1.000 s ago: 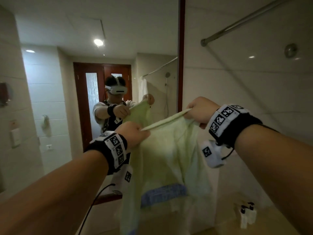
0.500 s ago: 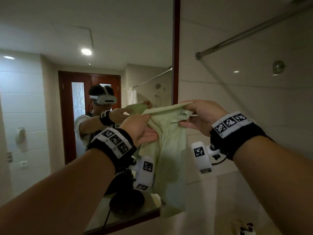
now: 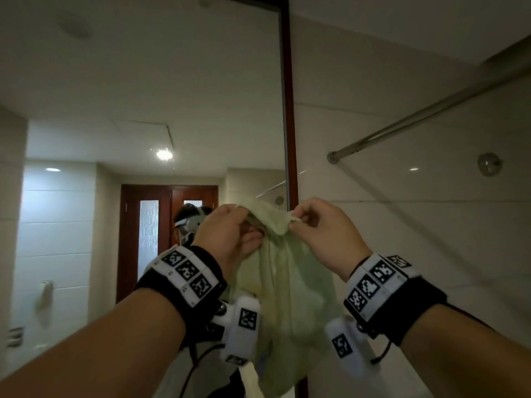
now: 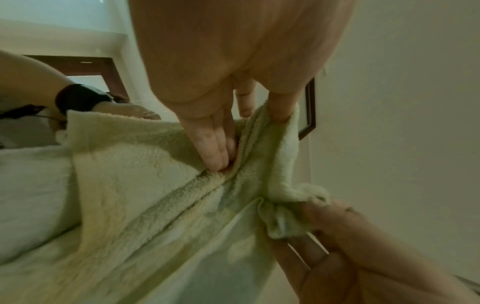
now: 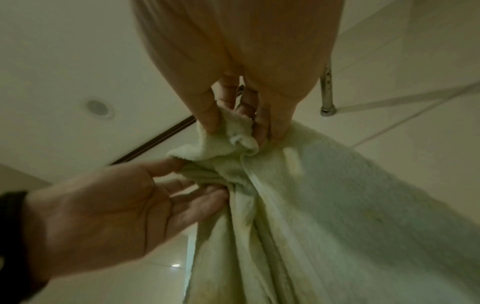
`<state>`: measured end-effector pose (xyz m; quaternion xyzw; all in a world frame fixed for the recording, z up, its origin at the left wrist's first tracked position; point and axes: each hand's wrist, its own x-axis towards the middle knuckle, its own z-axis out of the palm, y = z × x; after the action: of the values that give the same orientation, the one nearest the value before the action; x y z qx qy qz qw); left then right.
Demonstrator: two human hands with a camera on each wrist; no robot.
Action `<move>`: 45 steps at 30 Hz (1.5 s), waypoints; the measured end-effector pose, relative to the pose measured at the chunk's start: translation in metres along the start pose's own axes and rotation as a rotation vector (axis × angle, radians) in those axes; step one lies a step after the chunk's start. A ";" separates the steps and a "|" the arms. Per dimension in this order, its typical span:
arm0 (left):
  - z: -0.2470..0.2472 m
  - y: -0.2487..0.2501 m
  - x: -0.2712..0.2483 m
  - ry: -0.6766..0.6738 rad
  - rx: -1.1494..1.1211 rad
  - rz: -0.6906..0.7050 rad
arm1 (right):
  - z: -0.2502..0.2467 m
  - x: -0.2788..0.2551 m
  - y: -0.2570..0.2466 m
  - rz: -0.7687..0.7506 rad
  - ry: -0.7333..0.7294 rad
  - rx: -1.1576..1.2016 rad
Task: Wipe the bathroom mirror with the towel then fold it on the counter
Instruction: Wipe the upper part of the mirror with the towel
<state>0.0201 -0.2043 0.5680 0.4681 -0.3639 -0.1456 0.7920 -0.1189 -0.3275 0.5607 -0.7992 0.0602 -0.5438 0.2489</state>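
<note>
Both hands pinch the bunched top edge of the pale green terry towel (image 3: 287,297): left hand (image 3: 227,234) and right hand (image 3: 321,237) close together, cloth hanging before the dark-red-framed wall mirror (image 3: 172,110), beside a chrome rail (image 3: 416,122).

Hands (image 3: 230,231) closer — towel (image 3: 287,297) bunched, raised.
</note>
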 end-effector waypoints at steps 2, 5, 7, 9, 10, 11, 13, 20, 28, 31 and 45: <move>0.006 0.008 0.009 -0.022 0.025 0.048 | -0.003 0.007 0.005 -0.084 -0.097 -0.129; 0.016 0.020 0.018 -0.037 0.040 0.104 | -0.006 0.013 0.012 -0.227 -0.271 -0.328; 0.022 0.026 0.023 -0.027 0.048 0.134 | -0.003 0.018 0.019 -0.308 -0.282 -0.541; 0.026 0.032 0.029 -0.010 0.050 0.165 | 0.001 0.024 0.025 -0.358 -0.229 -0.688; 0.028 0.035 0.033 -0.007 0.048 0.180 | 0.004 0.027 0.028 -0.377 -0.198 -0.725; 0.030 0.037 0.035 -0.012 0.043 0.191 | 0.006 0.030 0.030 -0.389 -0.165 -0.745; 0.036 0.040 0.040 -0.042 0.056 0.208 | 0.011 0.035 0.033 -0.400 -0.071 -0.744; 0.044 0.037 0.045 -0.047 0.069 0.246 | 0.023 0.045 0.037 -0.411 0.125 -0.700; 0.050 0.042 0.068 -0.027 0.231 0.345 | 0.014 0.081 0.046 -0.433 0.135 -0.741; 0.059 0.044 0.083 0.021 0.323 0.390 | 0.010 0.103 0.050 -0.443 0.119 -0.756; 0.112 0.108 0.186 0.212 0.617 0.703 | -0.012 0.243 0.036 -0.523 0.132 -0.698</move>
<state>0.0570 -0.3259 0.7748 0.5423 -0.4435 0.2944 0.6500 -0.0254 -0.4516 0.7518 -0.7873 0.0518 -0.5855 -0.1863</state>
